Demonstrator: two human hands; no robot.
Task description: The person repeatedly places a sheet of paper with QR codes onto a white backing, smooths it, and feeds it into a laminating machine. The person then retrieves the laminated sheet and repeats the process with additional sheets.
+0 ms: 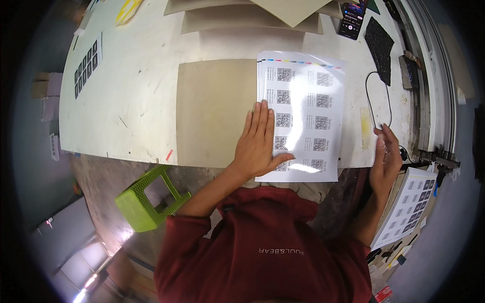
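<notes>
A stack of glossy white printed sheets (303, 121) with rows of square black codes lies at the table's front edge, its left side over a tan cardboard sheet (214, 111). Flat along the stack's left edge rests my left hand (258, 144), fingers pointing away from me and thumb spread onto the paper. Right of the stack, my right hand (386, 156) is at the table edge with curled fingers. Its fingertips meet at the lower end of a looped thin black cord (368, 96) and appear to pinch it; the palm is partly hidden.
Large cardboard pieces (242, 22) stand at the far side, beside a phone (352, 20) and a black textured piece (379, 48). A printed strip (88, 65) lies far left. A metal rail (439, 76) borders the right. A green stool (144, 202) and more printed sheets (406, 204) sit below table level.
</notes>
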